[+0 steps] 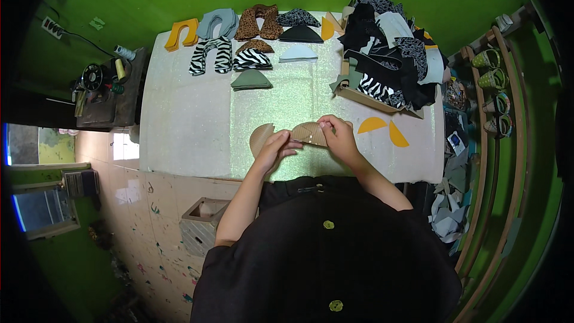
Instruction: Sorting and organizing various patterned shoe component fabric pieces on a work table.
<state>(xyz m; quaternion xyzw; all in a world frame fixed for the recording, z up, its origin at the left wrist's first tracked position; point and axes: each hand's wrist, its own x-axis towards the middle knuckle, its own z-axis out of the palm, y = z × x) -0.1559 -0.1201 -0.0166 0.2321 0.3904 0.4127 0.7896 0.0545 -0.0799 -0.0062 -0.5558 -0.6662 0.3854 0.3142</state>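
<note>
Right hand (339, 137): fingers clamped on brown half-round piece (307, 132), near centre | left hand (272, 149): at tan piece (258, 139), grip cannot tell | cardboard box (372, 102), far right: heaped with black, zebra-print scraps (375, 88) | open-topped bin (201, 237), near left

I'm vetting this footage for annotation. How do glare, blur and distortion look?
Head view: greenish-white glare across the middle of the table; left hand and right hand without obvious motion blur. Head view, toward the rim: fisheye bowing in the wooden rack, corners falling to black.
</note>
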